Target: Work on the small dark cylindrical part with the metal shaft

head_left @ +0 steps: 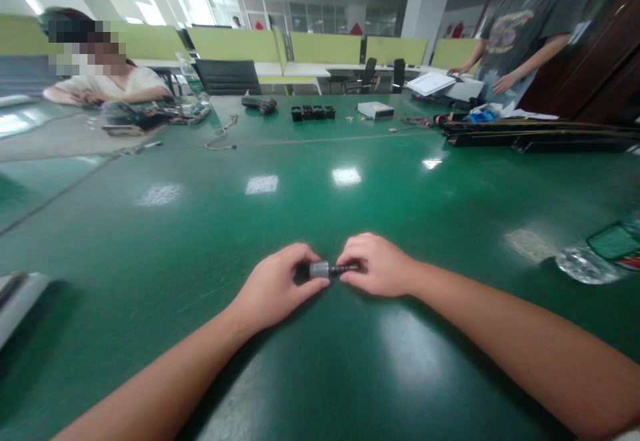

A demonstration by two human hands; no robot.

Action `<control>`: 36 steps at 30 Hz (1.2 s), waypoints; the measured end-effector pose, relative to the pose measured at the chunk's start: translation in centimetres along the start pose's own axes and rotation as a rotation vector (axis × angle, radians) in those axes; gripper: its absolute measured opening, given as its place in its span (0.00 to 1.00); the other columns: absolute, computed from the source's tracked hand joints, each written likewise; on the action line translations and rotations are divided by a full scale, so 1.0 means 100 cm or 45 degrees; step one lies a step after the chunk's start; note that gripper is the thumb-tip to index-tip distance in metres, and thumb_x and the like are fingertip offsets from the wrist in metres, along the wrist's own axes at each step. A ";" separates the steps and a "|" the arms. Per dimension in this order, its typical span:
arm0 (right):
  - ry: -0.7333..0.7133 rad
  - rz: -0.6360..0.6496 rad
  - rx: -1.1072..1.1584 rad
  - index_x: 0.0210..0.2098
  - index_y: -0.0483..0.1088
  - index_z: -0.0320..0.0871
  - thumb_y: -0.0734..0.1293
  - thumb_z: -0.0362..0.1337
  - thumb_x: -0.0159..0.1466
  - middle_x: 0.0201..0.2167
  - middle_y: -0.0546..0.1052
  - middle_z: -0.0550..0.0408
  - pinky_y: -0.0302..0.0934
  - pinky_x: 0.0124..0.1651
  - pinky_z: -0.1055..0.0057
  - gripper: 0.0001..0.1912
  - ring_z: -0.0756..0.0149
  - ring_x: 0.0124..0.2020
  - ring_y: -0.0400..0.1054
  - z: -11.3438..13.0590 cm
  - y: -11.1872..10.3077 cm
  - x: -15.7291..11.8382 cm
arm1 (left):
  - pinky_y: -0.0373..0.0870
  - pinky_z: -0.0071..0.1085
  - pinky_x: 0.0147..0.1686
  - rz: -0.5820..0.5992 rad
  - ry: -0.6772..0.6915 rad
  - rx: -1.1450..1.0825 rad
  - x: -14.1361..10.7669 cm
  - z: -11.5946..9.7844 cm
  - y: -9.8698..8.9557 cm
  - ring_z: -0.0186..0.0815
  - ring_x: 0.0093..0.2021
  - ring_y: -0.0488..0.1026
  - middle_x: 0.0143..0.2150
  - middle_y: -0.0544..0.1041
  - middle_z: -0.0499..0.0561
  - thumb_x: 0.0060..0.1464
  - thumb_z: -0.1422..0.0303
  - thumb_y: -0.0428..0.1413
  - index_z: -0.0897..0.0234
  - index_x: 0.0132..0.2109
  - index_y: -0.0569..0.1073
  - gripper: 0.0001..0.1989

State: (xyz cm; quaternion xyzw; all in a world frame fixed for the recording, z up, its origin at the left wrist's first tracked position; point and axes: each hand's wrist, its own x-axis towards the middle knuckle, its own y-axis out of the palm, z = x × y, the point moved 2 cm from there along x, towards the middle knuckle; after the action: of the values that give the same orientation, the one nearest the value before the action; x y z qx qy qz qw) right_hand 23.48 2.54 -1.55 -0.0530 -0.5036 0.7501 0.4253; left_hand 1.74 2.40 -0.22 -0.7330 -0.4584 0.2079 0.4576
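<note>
A small grey cylinder (319, 269) with a thin dark ribbed shaft (340, 269) lies sideways between my two hands, low over the green tabletop (300, 214). My left hand (283, 281) curls round the grey cylinder, thumb below and fingers above. The thumb and fingers of my right hand (375, 264) are bent round the right end of the dark shaft, whose tip shows between them. The fingertips of the two hands are a small gap apart.
A plastic bottle (595, 257) lies at the right edge, a light flat object (23, 297) at the left. Across the table are a black module row (313, 113), a white box (375, 109), a cable (220, 145) and dark rails (540, 135). Two people are beyond.
</note>
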 end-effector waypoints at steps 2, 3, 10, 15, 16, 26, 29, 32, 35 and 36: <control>0.006 0.002 -0.001 0.38 0.77 0.42 0.72 0.35 0.60 0.33 0.77 0.55 0.59 0.44 0.68 0.06 0.65 0.36 0.70 0.000 0.001 0.000 | 0.65 0.30 0.34 -0.001 0.000 0.000 0.000 0.000 0.000 0.35 0.32 0.71 0.35 0.76 0.46 0.54 0.57 0.60 0.59 0.42 0.76 0.13; 0.007 0.003 0.001 0.38 0.77 0.42 0.72 0.35 0.60 0.33 0.78 0.55 0.59 0.43 0.68 0.06 0.66 0.35 0.70 -0.001 0.001 0.000 | 0.66 0.30 0.35 -0.001 0.000 0.003 0.000 0.000 0.000 0.35 0.32 0.71 0.35 0.76 0.46 0.54 0.57 0.60 0.59 0.42 0.76 0.13; -0.013 -0.045 -0.011 0.36 0.77 0.42 0.72 0.36 0.60 0.32 0.78 0.55 0.58 0.44 0.67 0.05 0.65 0.35 0.70 -0.002 0.001 0.001 | 0.66 0.30 0.35 -0.011 0.000 0.018 0.000 -0.001 -0.001 0.35 0.32 0.71 0.34 0.76 0.46 0.54 0.56 0.60 0.58 0.41 0.76 0.13; -0.008 -0.066 -0.008 0.34 0.76 0.42 0.72 0.34 0.59 0.30 0.78 0.56 0.58 0.45 0.67 0.03 0.66 0.34 0.70 -0.003 -0.001 0.000 | 0.66 0.30 0.35 -0.010 -0.002 0.009 0.000 -0.001 -0.001 0.35 0.32 0.71 0.34 0.76 0.46 0.54 0.56 0.60 0.59 0.41 0.76 0.13; -0.007 -0.067 -0.007 0.34 0.76 0.42 0.72 0.34 0.59 0.30 0.78 0.56 0.58 0.45 0.67 0.03 0.66 0.34 0.70 -0.003 -0.001 0.000 | 0.66 0.30 0.35 -0.012 -0.001 0.008 0.000 -0.001 -0.001 0.35 0.32 0.71 0.34 0.76 0.47 0.54 0.56 0.60 0.59 0.41 0.76 0.13; 0.022 -0.059 -0.011 0.33 0.76 0.42 0.72 0.34 0.58 0.28 0.77 0.57 0.58 0.45 0.66 0.03 0.66 0.32 0.68 -0.004 -0.001 0.000 | 0.66 0.30 0.34 -0.014 -0.008 -0.003 -0.001 -0.003 -0.002 0.36 0.32 0.70 0.33 0.75 0.47 0.54 0.57 0.60 0.59 0.41 0.76 0.12; 0.036 -0.053 -0.014 0.33 0.76 0.42 0.72 0.35 0.58 0.28 0.77 0.57 0.57 0.46 0.66 0.04 0.66 0.32 0.68 -0.005 -0.001 0.000 | 0.65 0.30 0.34 -0.009 -0.005 0.005 0.000 -0.003 -0.002 0.35 0.31 0.70 0.32 0.75 0.46 0.54 0.57 0.60 0.60 0.41 0.76 0.12; 0.040 -0.054 -0.003 0.32 0.75 0.42 0.72 0.34 0.57 0.28 0.77 0.58 0.57 0.46 0.66 0.03 0.67 0.32 0.68 -0.005 -0.001 -0.001 | 0.65 0.30 0.34 -0.007 -0.004 0.011 0.000 -0.003 -0.002 0.35 0.31 0.70 0.32 0.75 0.46 0.54 0.57 0.60 0.60 0.41 0.76 0.12; 0.047 -0.059 0.003 0.31 0.75 0.42 0.72 0.34 0.57 0.27 0.77 0.58 0.57 0.46 0.66 0.03 0.67 0.31 0.68 -0.006 -0.002 -0.001 | 0.65 0.30 0.34 -0.006 0.000 0.011 0.000 -0.002 -0.002 0.35 0.31 0.70 0.32 0.74 0.46 0.54 0.57 0.60 0.60 0.41 0.76 0.12; 0.049 -0.057 0.003 0.31 0.75 0.42 0.72 0.34 0.57 0.27 0.77 0.57 0.57 0.46 0.66 0.03 0.66 0.31 0.68 -0.006 -0.002 -0.001 | 0.65 0.30 0.35 -0.004 0.002 0.008 0.000 -0.002 -0.002 0.35 0.31 0.70 0.32 0.74 0.46 0.55 0.57 0.59 0.59 0.41 0.75 0.12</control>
State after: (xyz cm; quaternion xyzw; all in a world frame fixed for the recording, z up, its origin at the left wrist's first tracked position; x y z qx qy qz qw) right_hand 24.00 2.94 -1.70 -0.0557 -0.4955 0.7398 0.4517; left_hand 1.79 2.31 0.02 -0.7310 -0.4585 0.2081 0.4607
